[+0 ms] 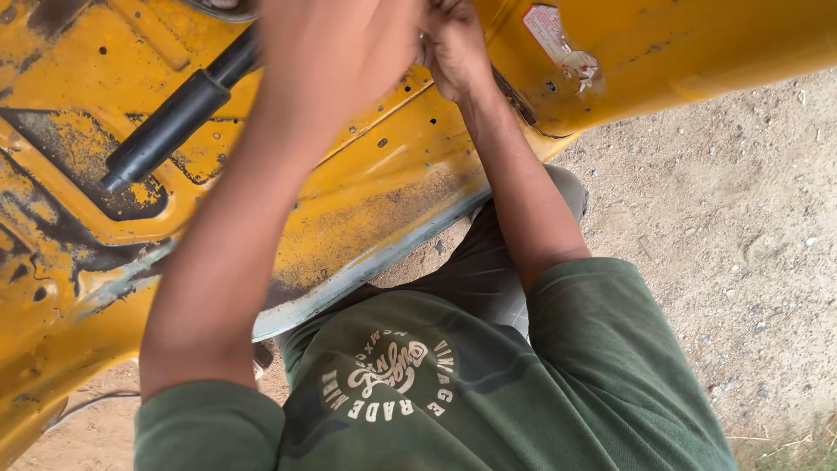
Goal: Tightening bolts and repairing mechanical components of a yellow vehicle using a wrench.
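Both hands are up at the top edge of the yellow metal panel [375, 183], working close together on something small.

- Left hand [336, 44]: blurred, in front of the right one. You cannot tell how far its grip is closed or what it holds.
- Right hand [453, 48]: fingers curled tight near the panel's upper seam, apparently pinching a small part. The part itself is hidden between the two hands, so the hold cannot be confirmed.
- Black tube [179, 113]: lies slantwise across the panel to the left of your left forearm, its open end pointing down-left, clear of both hands.
- Torn sticker [558, 44]: just right of your right hand, on the panel's upper right.
- Sandy ground [715, 244]: below the panel's lower edge, loose and gritty.

Judgement for this step: keep your right wrist braced against the panel, turn with the fingers only, and steady with the left. Keep the work over the panel, since a dropped small part would be hard to find in that grit.
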